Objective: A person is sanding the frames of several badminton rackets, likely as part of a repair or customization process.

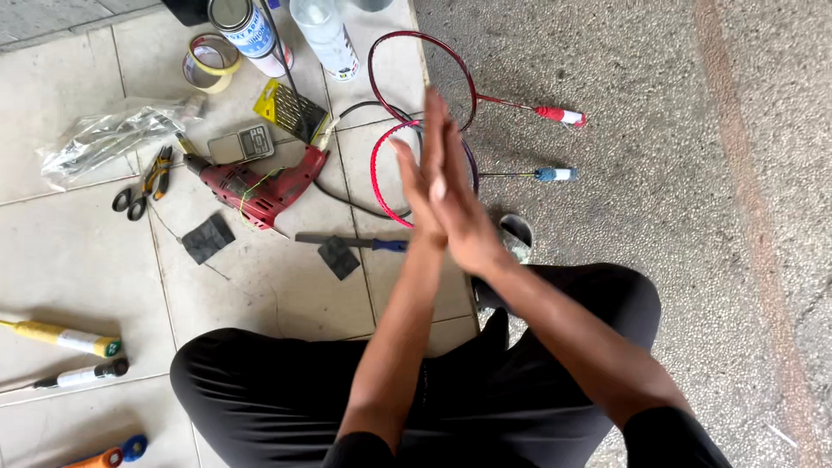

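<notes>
My left hand and my right hand are pressed flat together, palm to palm, fingers straight and pointing away from me. Neither holds anything. They hover above two unstrung red badminton rackets lying on the floor. One racket has a red and white grip, and the other racket has a blue grip. I sit cross-legged in black trousers.
On the tiles to the left lie a red electric drill, a blue-handled blade, black patches, scissors, a small scale, a tape roll, a spray can, a bottle and a plastic bag. Rough concrete lies to the right.
</notes>
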